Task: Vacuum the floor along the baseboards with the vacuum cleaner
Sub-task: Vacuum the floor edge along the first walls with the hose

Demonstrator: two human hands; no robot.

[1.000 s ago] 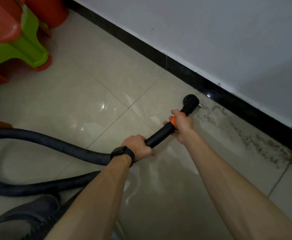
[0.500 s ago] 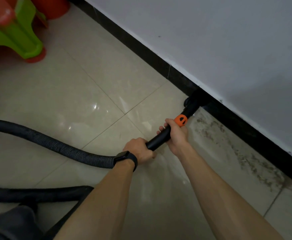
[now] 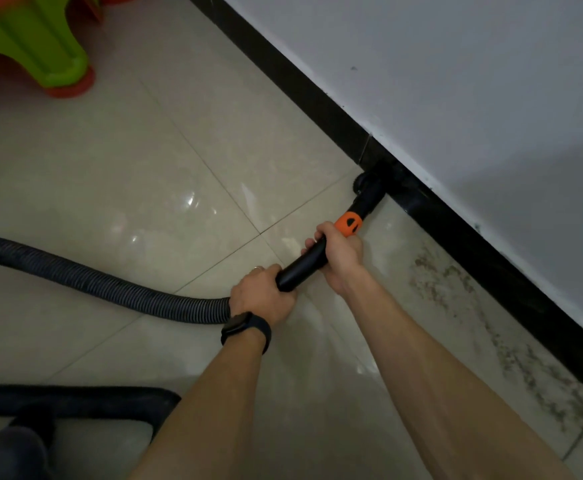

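While the nozzle (image 3: 368, 190) sits tight in the corner where floor (image 3: 151, 174) meets baseboard (image 3: 303, 98), prob. touching it, black head on black strip makes exact contact a guess; the wand (image 3: 302, 268) runs diag. from there back to both hands. R hand (image 3: 340, 252) grips it just behind the orange collar (image 3: 348, 224), fingers (image 3: 319, 234) curled round the tube; L hand (image 3: 262, 297) wraps the rear end where the ribbed hose (image 3: 92, 275) joins, its fingers curled under & mostly hidden.

Risks, as I judge: pushing harder fwd could scuff the baseboard or mark the wall (image 3: 456, 81) above; tilting the wand too steep may lift the head's edge off the tile & lose suction; the speckled grime (image 3: 456, 299) along the strip to the right looks stuck-on, so one fast pass may leave it; hose drag from the left could pull the head off line; a dark band (image 3: 75, 398) low-left, prob. more hose, is a snag or trip pt on a step back; tile is glossy, can't tell if wet.

Room: wall shuts the right side; open tile to the left for swinging the wand; along the baseboard twd top-left nothing shows in the lane up to the stool (image 3: 40, 46), which stands apart from the strip & well apart from the nozzle; twd bottom-right the grimy lane runs out of view.
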